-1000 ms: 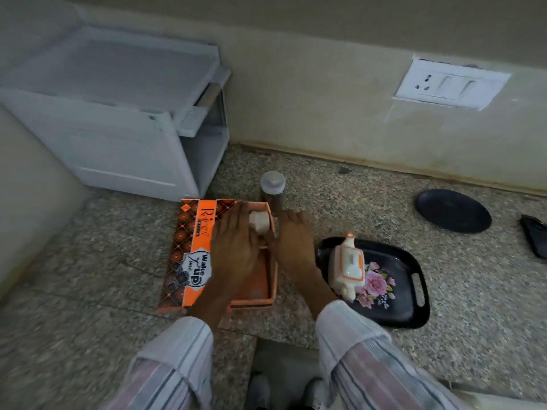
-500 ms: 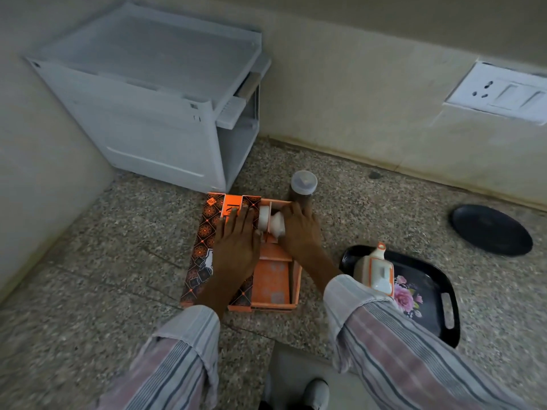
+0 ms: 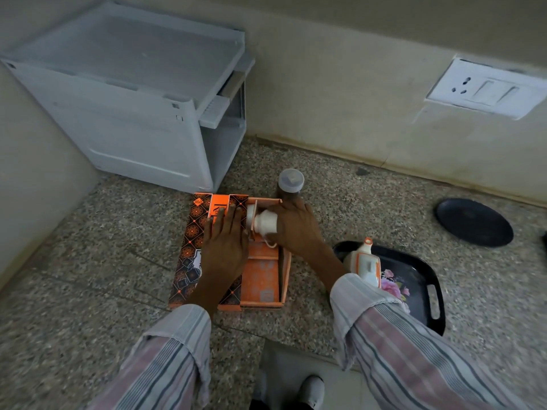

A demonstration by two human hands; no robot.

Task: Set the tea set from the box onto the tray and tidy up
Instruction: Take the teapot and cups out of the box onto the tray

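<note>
The left hand covered the middle of the box lid, so only part of its lettering could be read. The right hand hid the far side of the white cup, and its fingertips could not be seen. The right sleeve concealed the base of the teapot and the near left part of the tray. A dark object was cut off by the right edge and could not be identified. The shoes were cropped by the bottom edge. Both sleeves appeared blurred.
</note>
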